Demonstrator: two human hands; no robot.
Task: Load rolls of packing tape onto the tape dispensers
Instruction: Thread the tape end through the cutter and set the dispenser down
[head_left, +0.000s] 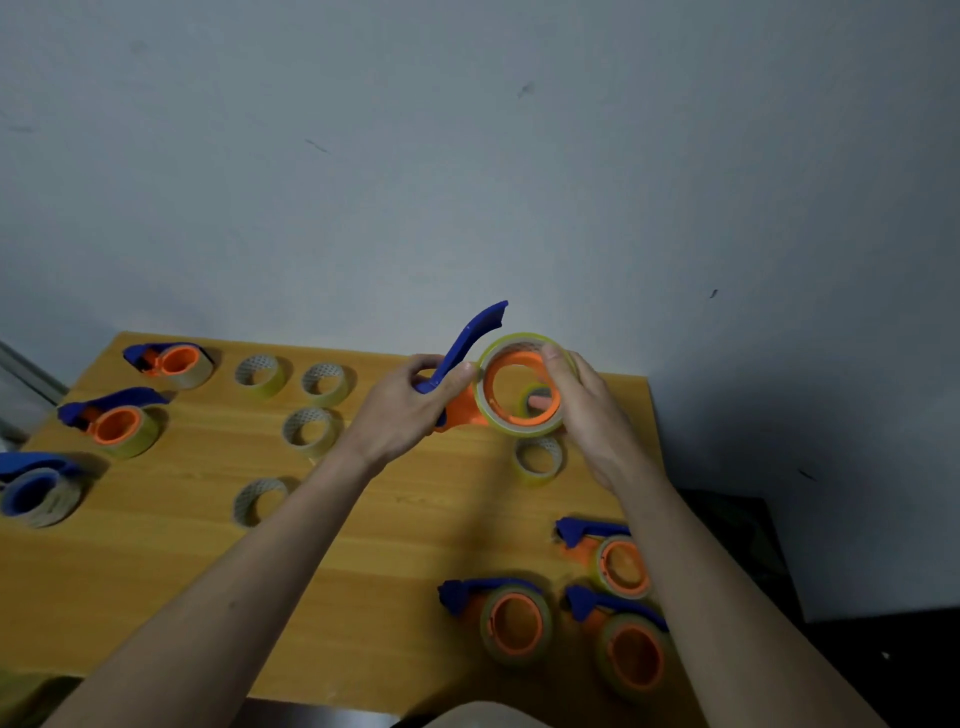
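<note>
Above table's (363, 571) far edge: held dispenser (470, 345).

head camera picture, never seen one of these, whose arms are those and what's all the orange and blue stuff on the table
The camera sits on a person's head and looks down, so those are their own bare arms. The left hand grips the blue handle of a tape dispenser. The right hand holds a roll of packing tape around the dispenser's orange hub. On the wooden table lie loose tape rolls and several more dispensers that already carry tape.
</note>
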